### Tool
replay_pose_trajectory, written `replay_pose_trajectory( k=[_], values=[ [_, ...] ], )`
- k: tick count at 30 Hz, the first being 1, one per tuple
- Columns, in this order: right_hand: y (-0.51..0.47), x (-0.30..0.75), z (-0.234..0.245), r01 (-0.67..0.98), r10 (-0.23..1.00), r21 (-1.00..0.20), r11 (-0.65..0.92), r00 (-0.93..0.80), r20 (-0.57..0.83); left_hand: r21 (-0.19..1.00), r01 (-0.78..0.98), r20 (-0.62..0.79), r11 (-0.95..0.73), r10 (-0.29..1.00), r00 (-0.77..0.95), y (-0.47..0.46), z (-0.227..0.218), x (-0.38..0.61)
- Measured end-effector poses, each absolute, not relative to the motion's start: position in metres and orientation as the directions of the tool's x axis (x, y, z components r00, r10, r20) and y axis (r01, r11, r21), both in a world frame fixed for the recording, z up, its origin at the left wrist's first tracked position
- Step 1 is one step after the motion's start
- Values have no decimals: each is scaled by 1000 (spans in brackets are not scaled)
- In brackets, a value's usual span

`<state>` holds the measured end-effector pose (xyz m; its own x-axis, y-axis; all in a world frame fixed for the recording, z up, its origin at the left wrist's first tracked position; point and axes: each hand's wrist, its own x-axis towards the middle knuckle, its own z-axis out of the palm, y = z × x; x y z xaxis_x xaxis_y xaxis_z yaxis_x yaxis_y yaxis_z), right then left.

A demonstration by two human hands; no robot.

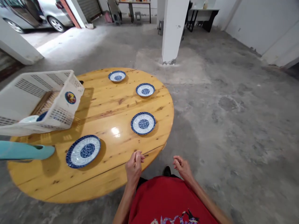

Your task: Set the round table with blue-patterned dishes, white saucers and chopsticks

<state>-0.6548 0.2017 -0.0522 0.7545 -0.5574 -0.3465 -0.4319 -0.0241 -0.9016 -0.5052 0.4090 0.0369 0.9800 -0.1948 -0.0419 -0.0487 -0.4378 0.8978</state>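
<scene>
My left hand (135, 164) hovers at the near edge of the round wooden table (112, 121), its fingers curled in with nothing seen in them. My right hand (183, 168) hangs over the floor beside the table, also loosely closed, and no object shows in it. Nearest to my left hand lies a blue-and-white plate (143, 123). A larger oval plate (83, 151) of the same pattern sits further left. Toward the far side are two more patterned dishes, one dish (145, 90) at the right rim and another dish (117, 76) at the back.
A white plastic basket (63, 109) stands on the table's left, with dishes and what look like chopsticks inside. A turquoise object (28, 151) juts in below it. A white pillar (174, 34) rises beyond the table. Behind are desks, stools and a silver car (50, 14).
</scene>
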Motion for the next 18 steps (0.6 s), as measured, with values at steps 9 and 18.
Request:
replay_pose_trajectory(
  k=[9,18],
  values=[
    [86,-729,-50,-519,-682,-845,129,572,-455,852,-115,-126,-512,-413,902,285,38,-540],
    [-48,-654,-62,-500,-631,-865,-40,684,-366,869,-22,-219,-494,-424,879,190,8,-496]
  ],
)
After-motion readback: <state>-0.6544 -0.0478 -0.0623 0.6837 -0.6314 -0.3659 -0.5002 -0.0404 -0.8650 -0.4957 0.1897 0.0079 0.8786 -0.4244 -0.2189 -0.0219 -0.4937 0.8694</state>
